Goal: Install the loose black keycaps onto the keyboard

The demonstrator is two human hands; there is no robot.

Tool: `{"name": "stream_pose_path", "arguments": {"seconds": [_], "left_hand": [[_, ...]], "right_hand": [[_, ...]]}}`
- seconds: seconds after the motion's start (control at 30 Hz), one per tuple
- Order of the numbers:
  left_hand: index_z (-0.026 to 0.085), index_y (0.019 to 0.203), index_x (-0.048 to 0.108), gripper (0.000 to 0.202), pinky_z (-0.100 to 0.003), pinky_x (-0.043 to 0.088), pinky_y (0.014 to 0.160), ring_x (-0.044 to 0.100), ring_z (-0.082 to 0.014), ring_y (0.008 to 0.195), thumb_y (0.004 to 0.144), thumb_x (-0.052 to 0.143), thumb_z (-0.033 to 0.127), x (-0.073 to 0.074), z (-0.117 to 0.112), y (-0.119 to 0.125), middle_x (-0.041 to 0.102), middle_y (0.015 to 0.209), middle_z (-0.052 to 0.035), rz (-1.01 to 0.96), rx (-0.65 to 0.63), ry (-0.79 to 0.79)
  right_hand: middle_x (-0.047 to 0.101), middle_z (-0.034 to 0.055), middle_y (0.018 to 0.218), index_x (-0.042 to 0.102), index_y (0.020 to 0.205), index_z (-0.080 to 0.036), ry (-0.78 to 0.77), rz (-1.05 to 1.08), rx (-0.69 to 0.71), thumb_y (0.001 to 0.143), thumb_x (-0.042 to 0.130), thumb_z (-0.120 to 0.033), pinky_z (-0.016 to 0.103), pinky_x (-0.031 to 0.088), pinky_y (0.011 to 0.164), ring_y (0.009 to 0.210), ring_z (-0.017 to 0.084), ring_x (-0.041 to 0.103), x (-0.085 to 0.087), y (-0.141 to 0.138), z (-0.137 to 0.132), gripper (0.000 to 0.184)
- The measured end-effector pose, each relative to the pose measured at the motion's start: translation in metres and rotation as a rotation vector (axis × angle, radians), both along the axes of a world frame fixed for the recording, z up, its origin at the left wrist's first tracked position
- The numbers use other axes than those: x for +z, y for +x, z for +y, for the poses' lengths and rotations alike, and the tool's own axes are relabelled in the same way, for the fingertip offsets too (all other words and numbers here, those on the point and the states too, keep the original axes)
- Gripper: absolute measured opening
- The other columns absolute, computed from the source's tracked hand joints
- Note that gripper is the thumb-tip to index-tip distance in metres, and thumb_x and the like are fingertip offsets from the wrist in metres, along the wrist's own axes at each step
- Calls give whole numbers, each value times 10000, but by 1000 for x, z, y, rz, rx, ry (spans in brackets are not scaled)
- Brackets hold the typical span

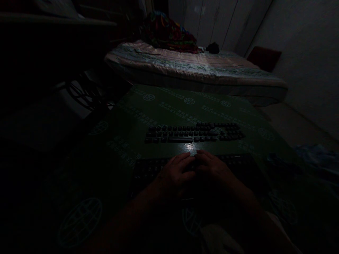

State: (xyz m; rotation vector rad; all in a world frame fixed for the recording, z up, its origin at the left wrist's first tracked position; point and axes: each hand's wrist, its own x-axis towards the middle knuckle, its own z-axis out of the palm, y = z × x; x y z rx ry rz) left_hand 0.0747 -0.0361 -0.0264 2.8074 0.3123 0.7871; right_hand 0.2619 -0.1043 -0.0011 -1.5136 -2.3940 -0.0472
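In the dim light a black keyboard (149, 169) lies on the green tabletop with its middle covered by my hands. My left hand (178, 171) rests over the centre of the keyboard, its fingers close together and bent inward. Right beside it, my right hand (213, 167) has its fingers curled toward the same spot. Whatever sits between the fingertips is too dark to make out. Beyond the keyboard, loose black keycaps (181, 133) are laid out in rows, with a long space bar keycap (180, 140) at the near side.
The green table (124, 120) has white printed globes and lettering. Past its far edge stands a bed (185, 63) with a colourful blanket (169, 33). Some bluish cloth (315, 158) is at the right, and dark furniture (53, 42) stands on the left.
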Motion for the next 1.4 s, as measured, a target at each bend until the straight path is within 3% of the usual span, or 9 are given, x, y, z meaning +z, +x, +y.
{"name": "stream_pose_path", "arguments": {"seconds": [0.43,0.77,1.0,1.23,1.4], "left_hand": [[228,1064,625,270,-494,419,950,380,-319,1254,809,558,284,-1,0,-1,489,1305,-126,20,-7,0],[150,1024,610,227,-479,434,964,411,-301,1238,829,502,191,1,1,-1,533,1246,-153,-40,35,-15],[126,988,574,167,-472,431,992,442,-275,1223,843,496,153,2,0,-2,554,1218,-155,-98,90,-57],[105,986,573,170,-485,431,994,447,-277,1217,838,495,132,-3,1,0,561,1197,-175,-136,75,-56],[121,981,576,165,-494,441,980,444,-279,1219,842,493,153,-1,1,-1,554,1207,-164,-118,57,-66]], "right_hand": [[641,115,987,695,733,-152,9,9,12,772,631,-139,394,503,886,1072,258,545,-1,0,1,76],[633,93,995,712,804,-181,12,24,41,789,633,-197,401,493,898,1123,258,522,-6,13,3,83],[639,89,961,707,744,-188,-18,42,-38,779,617,-132,395,496,882,1018,235,568,-11,15,2,112],[631,100,1035,701,813,-184,53,54,69,795,620,-178,430,476,920,1154,259,501,-10,10,3,83],[621,113,1076,701,821,-168,38,27,39,815,596,-176,426,480,930,1189,273,477,-6,4,0,105]]}}
